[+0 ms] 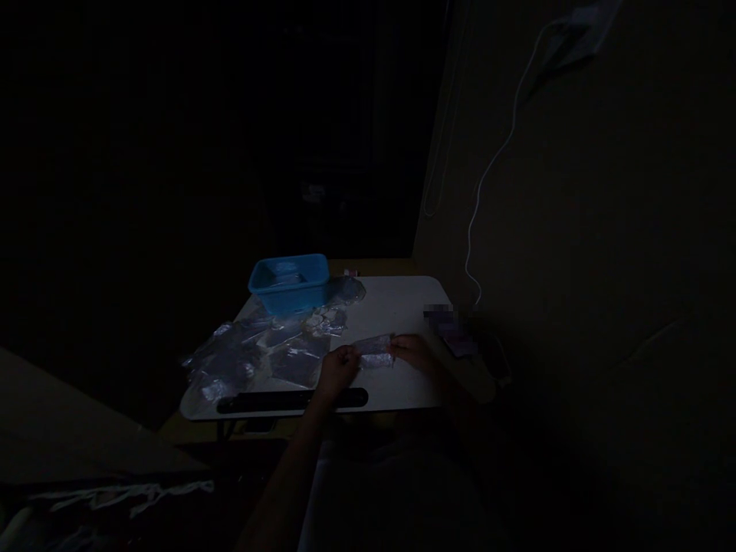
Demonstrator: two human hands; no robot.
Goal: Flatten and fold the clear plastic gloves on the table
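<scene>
A small clear plastic bag point(375, 351) is stretched between my two hands above the white table point(396, 303). My left hand point(338, 369) pinches its left end, and my right hand point(412, 351) pinches its right end. Left of my hands, several crinkled clear plastic bags point(296, 360) lie spread over the table. Small pale pieces point(327, 320), too dim to make out, lie among them. Behind the bags stands a blue plastic basin point(296, 295) with something clear inside.
A black strip point(264, 402) runs along the table's front edge. Dark purplish items point(454, 333) lie at the right edge. A white cable point(480, 184) hangs down the right wall. White cords point(132, 492) show at the lower left. The room is very dark.
</scene>
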